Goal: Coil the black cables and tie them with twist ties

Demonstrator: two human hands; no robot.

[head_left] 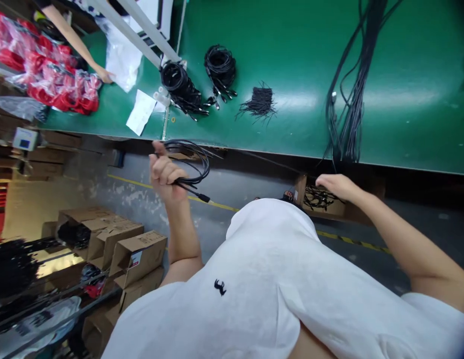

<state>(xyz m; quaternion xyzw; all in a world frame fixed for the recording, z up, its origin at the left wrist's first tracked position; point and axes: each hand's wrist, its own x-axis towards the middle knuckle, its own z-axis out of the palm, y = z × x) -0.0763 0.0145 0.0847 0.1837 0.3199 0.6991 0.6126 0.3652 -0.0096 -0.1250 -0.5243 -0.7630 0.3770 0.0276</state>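
Observation:
My left hand (167,174) is closed around a loosely coiled black cable (204,172), held just off the green table's front edge. One connector end of the cable hangs below the fingers. A thin length of it runs from the coil to my right hand (339,186), whose fingers are pinched together around it. Near that hand, a bundle of long straight black cables (353,117) lies on the table and reaches its edge. Between the hands, further in, is a small pile of short black ties (260,101).
Two stacks of coiled cables (220,67) lie on the green table (292,65), near white posts (142,30). Red bagged goods (56,75) and another person's arm (78,45) are at the left. A box of cables (322,199) sits under the table; cartons (138,254) stand behind at left.

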